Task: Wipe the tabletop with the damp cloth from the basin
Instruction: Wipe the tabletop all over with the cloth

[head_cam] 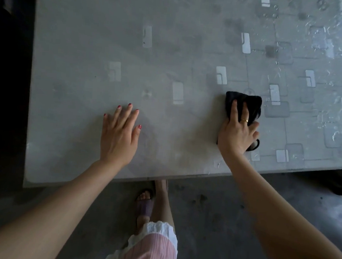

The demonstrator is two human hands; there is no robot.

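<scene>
A grey tabletop (94,49) with pale rectangle patterns fills the upper view. A black cloth (253,103) lies bunched on it near the front edge, right of centre. My right hand (236,132) presses down on the cloth, fingers spread over it. My left hand (120,134) rests flat on the bare tabletop to the left, fingers apart, holding nothing. The table's right part glistens with wet streaks. No basin is in view.
The table's front edge (162,177) runs just under my wrists, and its left edge (31,79) borders a dark area. Below is a grey concrete floor (210,223) with my sandalled foot (144,202) close to the table.
</scene>
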